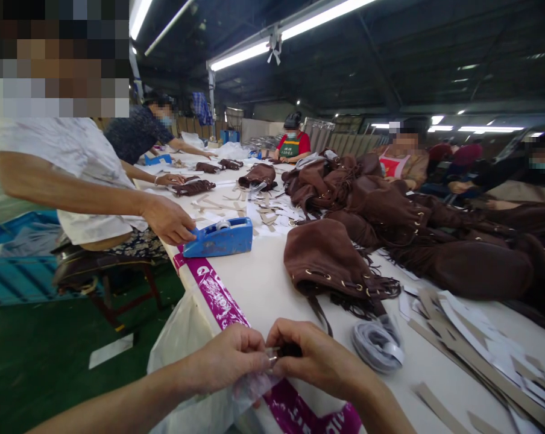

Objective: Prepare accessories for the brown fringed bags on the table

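Observation:
Near the table's front edge, my left hand (236, 357) and my right hand (311, 357) meet with their fingers pinched together. Between the fingertips shows a small shiny metal fitting (271, 355); its exact kind is hard to make out. A dark piece (290, 349) is partly hidden inside my right fingers. Clear plastic film (254, 386) hangs under my left fingers. Just beyond my hands lies a brown drawstring bag (322, 256) with gold eyelets and fringe, its strap trailing toward me. Right of my right hand is a plastic-wrapped coiled strap (374, 346).
A co-worker's hand (168, 220) touches a blue tape dispenser (222, 241) on the left. Brown bags (390, 205) are heaped at the right, above loose beige and white strips (462, 337). Purple printed tape (216, 295) runs along the table edge. Other people sit around the table.

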Tool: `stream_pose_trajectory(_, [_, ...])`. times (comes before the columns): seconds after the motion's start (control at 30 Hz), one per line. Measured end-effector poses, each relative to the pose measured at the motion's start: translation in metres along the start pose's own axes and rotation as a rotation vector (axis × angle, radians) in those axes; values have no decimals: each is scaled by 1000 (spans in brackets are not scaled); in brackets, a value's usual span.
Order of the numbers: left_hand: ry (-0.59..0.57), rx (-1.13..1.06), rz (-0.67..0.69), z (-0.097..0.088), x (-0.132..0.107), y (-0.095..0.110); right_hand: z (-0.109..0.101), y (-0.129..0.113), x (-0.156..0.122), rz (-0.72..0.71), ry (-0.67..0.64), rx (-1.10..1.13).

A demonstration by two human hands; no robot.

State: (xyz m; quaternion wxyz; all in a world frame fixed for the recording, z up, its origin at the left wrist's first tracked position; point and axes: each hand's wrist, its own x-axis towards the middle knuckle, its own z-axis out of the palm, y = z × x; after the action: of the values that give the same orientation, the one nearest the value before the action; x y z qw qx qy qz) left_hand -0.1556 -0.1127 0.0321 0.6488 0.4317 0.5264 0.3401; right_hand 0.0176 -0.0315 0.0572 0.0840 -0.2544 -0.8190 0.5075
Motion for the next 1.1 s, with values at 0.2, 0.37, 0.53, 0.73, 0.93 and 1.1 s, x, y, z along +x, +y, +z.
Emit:
stream_pose_trajectory(0.2, [36, -54, -54, -8, -2, 0, -22, 1, -10, 93, -9, -132])
stream_pose_trajectory(0.37, [-83, -61, -90, -12, -1, 3, -30, 10, -8, 100, -31, -141])
stream_pose_trajectory(0.53, [-137, -73, -97, -9, 7, 4, -29, 12, -6, 114, -13, -117])
stream_pose_trajectory(0.73, [-188, 28, 54, 0, 14, 15, -35, 16, -10, 134, 4, -55])
stream_pose_trajectory(0.93, [-252, -69, 25, 12, 17, 22, -38, 24, -10, 104, -10, 21])
stream_pose_trajectory(1.1, [-200, -155, -42, 16, 25, 16, -36, 23, -10, 77, 9, -4])
